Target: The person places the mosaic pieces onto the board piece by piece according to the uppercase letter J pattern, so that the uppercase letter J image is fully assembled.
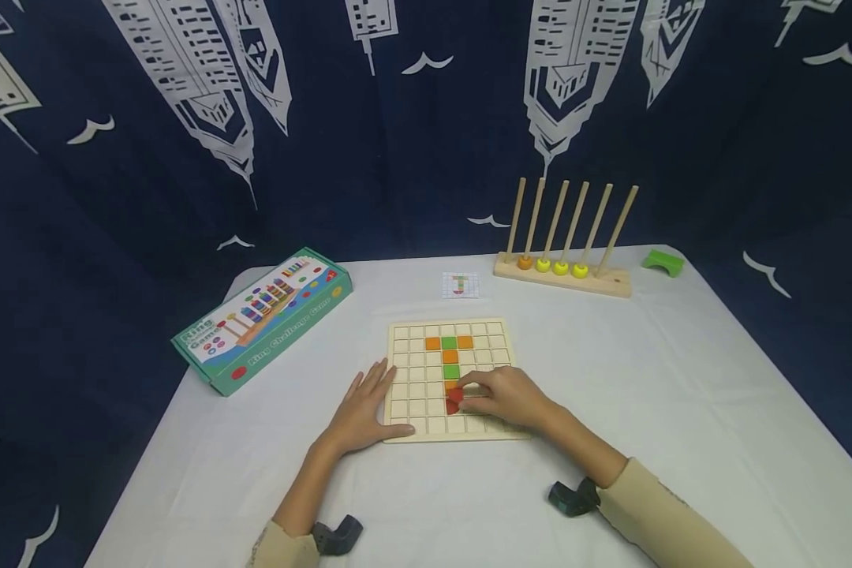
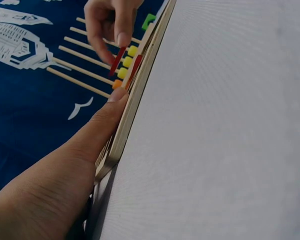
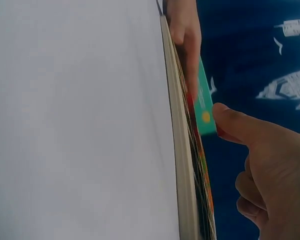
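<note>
My right hand is over the lower middle of a wooden grid board, pinching a red square tile between thumb and fingertips. In the left wrist view that tile is tilted on edge, above the board. Another red tile lies on the board just below it. A column of orange tiles and green tiles runs up from there to a row of orange, green and orange. With fingers spread, my left hand rests at the board's left side, its thumb along the near edge.
Behind the board lies a small pattern card. A wooden peg stand with yellow and orange beads stands at the back right, beside a green arch block. At the left is a green game box. A dark patterned cloth hangs behind the table.
</note>
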Demonstrator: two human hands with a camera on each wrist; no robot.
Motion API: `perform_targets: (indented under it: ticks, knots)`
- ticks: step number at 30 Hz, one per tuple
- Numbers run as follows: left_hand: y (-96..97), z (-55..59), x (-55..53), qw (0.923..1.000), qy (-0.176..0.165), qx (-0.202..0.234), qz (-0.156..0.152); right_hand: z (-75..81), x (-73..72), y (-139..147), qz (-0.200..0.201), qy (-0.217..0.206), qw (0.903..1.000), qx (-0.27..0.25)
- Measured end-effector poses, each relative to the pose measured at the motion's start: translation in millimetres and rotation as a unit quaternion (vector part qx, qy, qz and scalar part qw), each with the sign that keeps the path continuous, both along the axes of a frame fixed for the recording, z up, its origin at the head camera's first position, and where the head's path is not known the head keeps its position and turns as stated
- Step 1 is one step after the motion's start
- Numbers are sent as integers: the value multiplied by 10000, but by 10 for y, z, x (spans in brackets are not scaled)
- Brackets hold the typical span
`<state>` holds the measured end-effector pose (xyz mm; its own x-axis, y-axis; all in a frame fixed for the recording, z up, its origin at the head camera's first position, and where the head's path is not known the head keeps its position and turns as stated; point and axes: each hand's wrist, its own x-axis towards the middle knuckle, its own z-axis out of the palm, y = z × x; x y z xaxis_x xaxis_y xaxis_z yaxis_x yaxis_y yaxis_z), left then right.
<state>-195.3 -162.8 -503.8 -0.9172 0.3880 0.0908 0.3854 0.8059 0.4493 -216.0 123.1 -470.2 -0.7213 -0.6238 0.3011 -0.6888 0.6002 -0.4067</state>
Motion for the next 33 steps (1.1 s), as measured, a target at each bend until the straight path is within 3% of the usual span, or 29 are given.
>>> perform_targets:
  ticks: [11, 33]
  knots:
    - [12, -4, -11, 10000, -68, -63, 8, -87, 25, -283, 367, 149, 9992, 9]
    - [0, -8, -19, 10000, -7, -76, 38, -189, -26, -319, 207, 67, 9997, 61]
